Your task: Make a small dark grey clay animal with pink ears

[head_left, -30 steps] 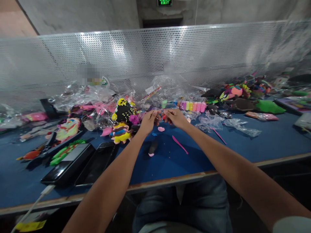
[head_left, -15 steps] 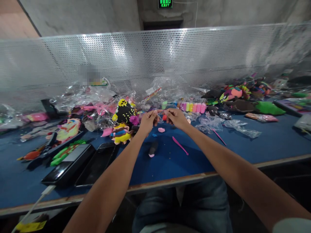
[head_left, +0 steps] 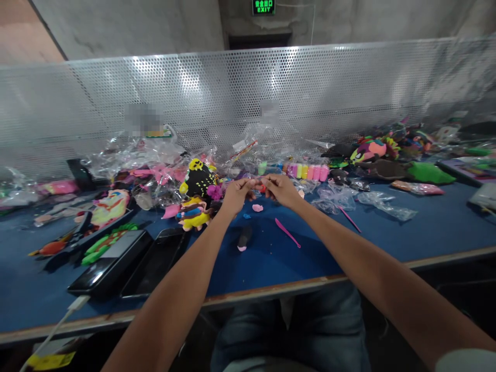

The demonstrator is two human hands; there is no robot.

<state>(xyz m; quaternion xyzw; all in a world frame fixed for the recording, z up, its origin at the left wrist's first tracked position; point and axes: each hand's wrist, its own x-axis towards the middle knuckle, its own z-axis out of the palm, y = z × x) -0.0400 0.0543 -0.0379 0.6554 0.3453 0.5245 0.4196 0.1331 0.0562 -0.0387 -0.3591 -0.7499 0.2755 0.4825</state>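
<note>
My left hand (head_left: 237, 196) and my right hand (head_left: 282, 189) meet fingertip to fingertip above the blue table. Thumb and fingers of each are pinched together; whatever small piece lies between them is too hidden to name. A red bit (head_left: 263, 188) shows in the gap, and I cannot tell whether it is held or lies behind. Below the hands rest a pink lump of modelling clay (head_left: 257, 207), a small blue bit of clay (head_left: 247, 216) and a dark piece with a pale pink end (head_left: 244, 239). A magenta modelling knife (head_left: 287, 232) lies near my right forearm.
Clay figures, a black-and-yellow one (head_left: 199, 178) among them, stand left of my hands. A power bank (head_left: 112, 263) and a phone (head_left: 157, 263) lie front left. Colourful clay sticks (head_left: 308, 171) and plastic bags (head_left: 335, 199) sit behind and right. A perforated metal screen (head_left: 248, 88) borders the back.
My fingertips have drawn slightly closer together, the left fingers turning inward a little. The things on the table lie where they were.
</note>
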